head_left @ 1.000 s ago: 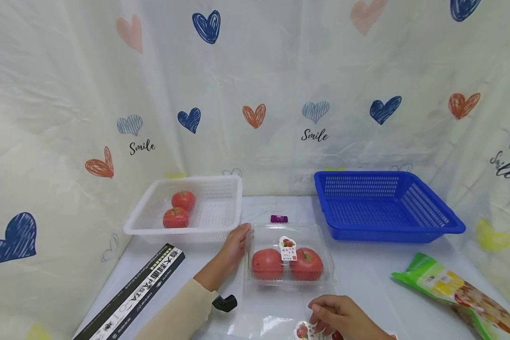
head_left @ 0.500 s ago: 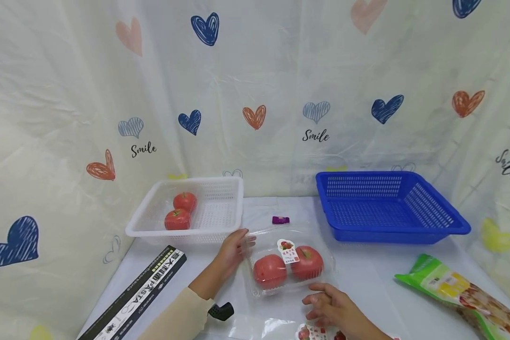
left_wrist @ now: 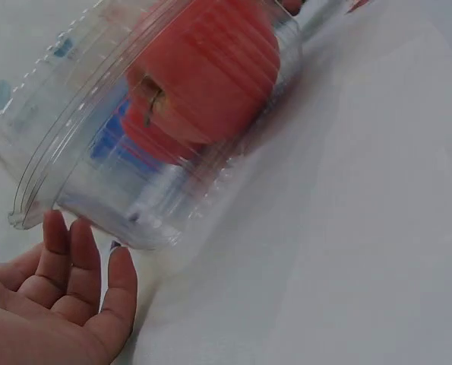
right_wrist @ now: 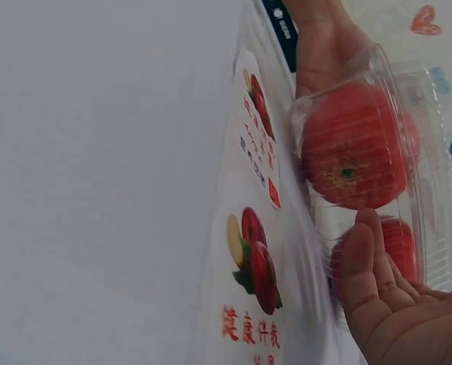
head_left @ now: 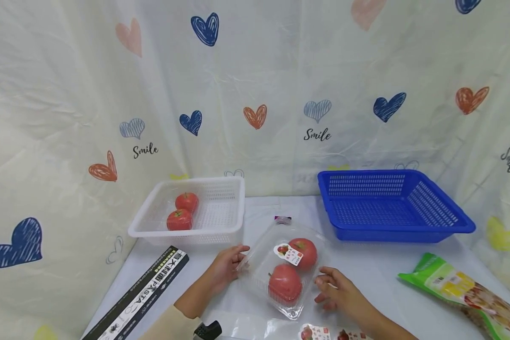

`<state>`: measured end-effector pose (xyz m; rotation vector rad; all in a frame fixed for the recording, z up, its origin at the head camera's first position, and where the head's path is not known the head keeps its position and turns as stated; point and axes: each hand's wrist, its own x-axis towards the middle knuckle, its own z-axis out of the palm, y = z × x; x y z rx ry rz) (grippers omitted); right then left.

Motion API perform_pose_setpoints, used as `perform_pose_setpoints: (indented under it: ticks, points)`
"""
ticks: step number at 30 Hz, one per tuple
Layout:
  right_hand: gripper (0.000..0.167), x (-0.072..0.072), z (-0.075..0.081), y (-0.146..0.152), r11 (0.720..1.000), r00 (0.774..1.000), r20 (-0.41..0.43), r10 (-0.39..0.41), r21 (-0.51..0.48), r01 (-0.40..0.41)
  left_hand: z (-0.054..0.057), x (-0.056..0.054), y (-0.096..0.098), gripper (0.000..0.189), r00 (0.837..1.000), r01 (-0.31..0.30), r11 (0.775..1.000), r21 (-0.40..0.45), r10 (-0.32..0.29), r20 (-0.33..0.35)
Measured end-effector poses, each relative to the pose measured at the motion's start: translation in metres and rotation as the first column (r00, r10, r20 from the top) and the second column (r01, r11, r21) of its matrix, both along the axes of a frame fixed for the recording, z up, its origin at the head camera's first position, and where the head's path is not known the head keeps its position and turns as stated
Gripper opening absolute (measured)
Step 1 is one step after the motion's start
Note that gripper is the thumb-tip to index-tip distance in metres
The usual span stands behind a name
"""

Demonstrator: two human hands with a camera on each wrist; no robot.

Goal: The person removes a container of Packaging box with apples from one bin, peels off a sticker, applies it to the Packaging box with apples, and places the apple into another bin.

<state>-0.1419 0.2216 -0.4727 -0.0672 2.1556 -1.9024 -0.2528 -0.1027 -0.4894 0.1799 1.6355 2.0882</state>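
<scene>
Your left hand (head_left: 226,268), fingers relaxed, touches one corner of the clear rectangular plastic box (head_left: 259,267) of two round red apples (head_left: 285,284), angled cornerwise above the white desk (head_left: 376,278), while your loose-fingered right hand (head_left: 341,291) flanks it, seemingly for steadiness.

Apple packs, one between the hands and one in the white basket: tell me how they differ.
The front pack is between the left hand and the right hand; the rear pack sits in the white basket. The front pack shows a white sticker; on the rear pack I can make none out. Both are clear packs holding two red apples.
</scene>
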Motion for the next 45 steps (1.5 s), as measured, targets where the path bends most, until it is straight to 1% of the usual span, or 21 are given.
perform_pose_setpoints:
  ticks: [3,5,9,12,14,17,21,25,28,31,35,40,43,45]
  points:
    - [0.064,-0.007,0.004,0.0,0.998,0.999,0.011,-0.045,0.041,0.045,0.001,0.006,0.0,0.049,0.999,0.051,0.999,-0.008,-0.051,-0.009]
    - [0.063,-0.011,0.007,0.0,0.997,0.998,0.012,-0.06,0.044,0.059,0.003,0.009,0.002,0.049,0.997,0.069,0.997,-0.015,-0.07,-0.013]
    - [0.059,-0.019,0.011,-0.003,0.992,0.993,0.033,-0.112,0.059,0.109,0.007,0.015,0.006,0.046,0.997,0.079,0.996,-0.04,-0.079,-0.009]
    - [0.06,-0.024,0.014,-0.007,0.987,0.99,0.042,-0.131,0.094,0.127,0.008,0.02,0.009,0.043,0.996,0.087,0.995,-0.057,-0.087,0.001]
    - [0.064,-0.028,0.016,-0.009,0.985,0.991,0.043,-0.125,0.128,0.119,0.009,0.022,0.011,0.044,0.995,0.095,0.994,-0.062,-0.095,0.0]
    - [0.073,-0.033,0.018,-0.011,0.977,0.993,0.034,-0.115,0.184,0.107,0.008,0.025,0.014,0.051,0.994,0.106,0.992,-0.062,-0.107,-0.007]
    - [0.087,-0.037,0.019,-0.014,0.961,0.992,0.039,-0.12,0.255,0.106,0.007,0.027,0.017,0.059,0.994,0.109,0.992,-0.057,-0.11,-0.015]
    - [0.091,-0.041,0.019,-0.016,0.951,0.992,0.04,-0.119,0.292,0.103,0.005,0.028,0.018,0.06,0.995,0.099,0.993,-0.063,-0.101,-0.025]
    - [0.089,-0.043,0.02,-0.018,0.951,0.992,0.03,-0.124,0.29,0.11,0.004,0.026,0.017,0.059,0.996,0.087,0.994,-0.069,-0.089,-0.029]
    - [0.087,-0.044,0.02,-0.021,0.956,0.991,0.02,-0.134,0.265,0.124,0.003,0.025,0.016,0.057,0.996,0.079,0.994,-0.082,-0.081,-0.031]
    - [0.085,-0.043,0.022,-0.025,0.959,0.99,-0.001,-0.14,0.251,0.136,0.005,0.025,0.015,0.058,0.995,0.088,0.992,-0.091,-0.092,-0.035]
    - [0.085,-0.043,0.03,-0.022,0.959,0.991,-0.021,-0.134,0.25,0.135,0.013,0.022,0.018,0.06,0.993,0.102,0.99,-0.096,-0.107,-0.044]
    - [0.084,-0.044,0.036,-0.019,0.968,0.991,-0.015,-0.133,0.213,0.133,0.019,0.02,0.018,0.062,0.991,0.111,0.987,-0.113,-0.118,-0.064]
    - [0.083,-0.044,0.039,-0.015,0.971,0.991,-0.014,-0.137,0.195,0.137,0.024,0.019,0.018,0.061,0.987,0.131,0.984,-0.124,-0.141,-0.078]
